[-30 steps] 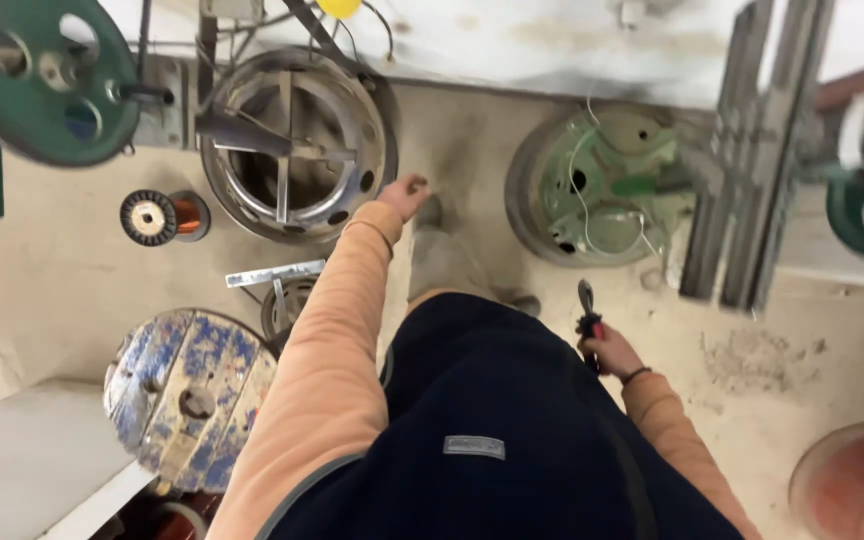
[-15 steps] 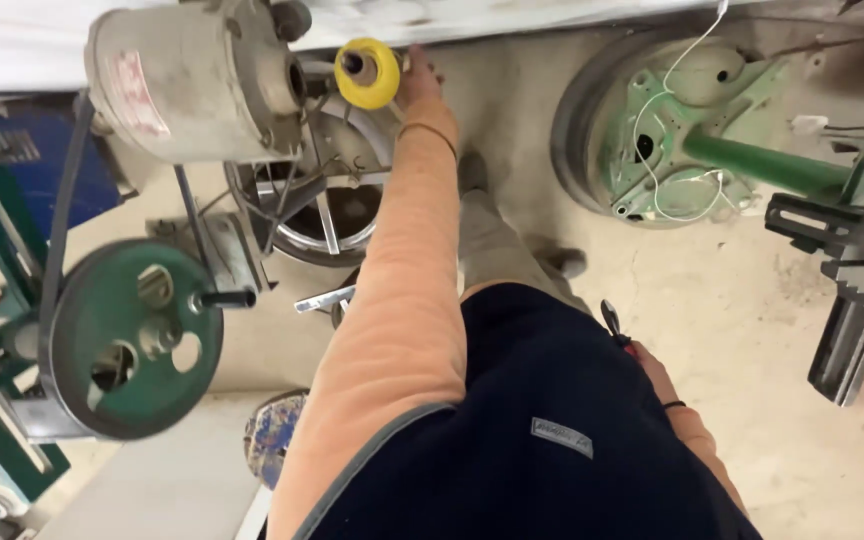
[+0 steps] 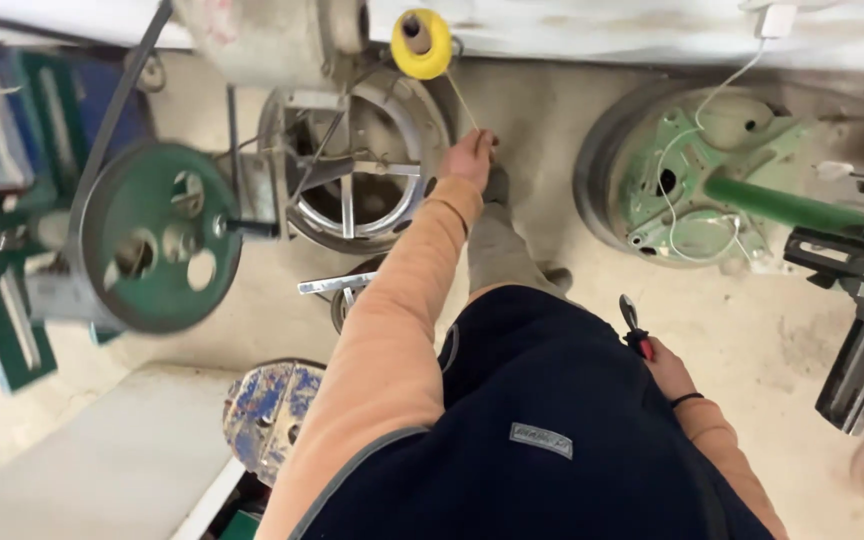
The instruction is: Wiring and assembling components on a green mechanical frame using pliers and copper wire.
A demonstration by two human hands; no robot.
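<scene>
Looking down from the head camera: the person stands on a dusty concrete floor, dark apron and orange sleeves filling the lower middle of the view.

Largest items first. Grey machine housing at top centre-left, cylindrical, carrying a faded reddish patch that may be a label; its detail is blurred. Green belt wheel at left, round with several holes, a dark belt running up from it toward the housing. Round green-and-grey plate at right on the floor, with a white cable draped across it and a green bar lying over its right side. Bare metal spoked drum at centre, just below the housing. Blue-and-white mottled reel at lower left, partly hidden by the left sleeve. Pale flat slab beside it, at the bottom left corner.

Yellow twine spool, top centre, stands above the drum; a thin strand runs from it down and right to the left hand. That hand is extended, fingers pinched on the strand, just beside the drum rim.

Right hand hangs low at the right hip, clenched around red-handled pliers, dark tip pointing up.
</scene>
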